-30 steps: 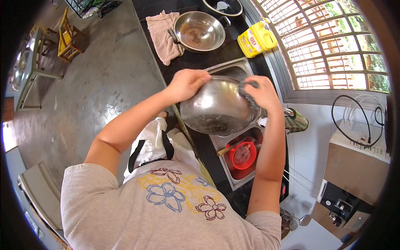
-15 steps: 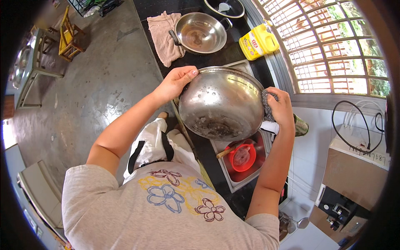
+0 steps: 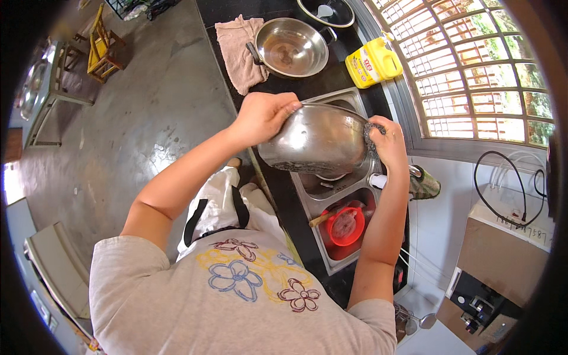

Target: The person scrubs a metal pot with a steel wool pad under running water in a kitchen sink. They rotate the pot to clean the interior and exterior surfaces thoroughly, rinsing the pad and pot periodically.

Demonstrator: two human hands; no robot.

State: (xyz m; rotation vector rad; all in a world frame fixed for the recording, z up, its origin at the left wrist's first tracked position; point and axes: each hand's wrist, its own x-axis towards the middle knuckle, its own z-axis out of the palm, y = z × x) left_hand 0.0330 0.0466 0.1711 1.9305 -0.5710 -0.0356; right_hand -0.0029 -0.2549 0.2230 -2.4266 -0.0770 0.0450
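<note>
A large steel basin (image 3: 316,137) is held up over the double sink (image 3: 307,184), tilted so that its outer wall faces me. My left hand (image 3: 269,118) is closed on the basin's left rim. At the opposite rim, my right hand (image 3: 387,142) grips the basin with a grey scouring pad (image 3: 371,135) pressed between its fingers and the metal. Below, in the nearer sink compartment, sits a red plastic strainer (image 3: 345,227) with something pale and wet inside. A wooden handle (image 3: 321,219) lies beside it. The basin's inside is hidden from view.
Beyond the sink, a two-handled steel pan (image 3: 291,50) stands on the black counter next to a pinkish cloth (image 3: 238,50). A yellow jug (image 3: 373,62) is by the barred window (image 3: 473,71). To the right stands a cardboard box (image 3: 494,251) with a black cable on top.
The basin has tipped, so its dark bottom has swung out of sight and more of the sink shows beneath. Both hands keep hold of its rim.
</note>
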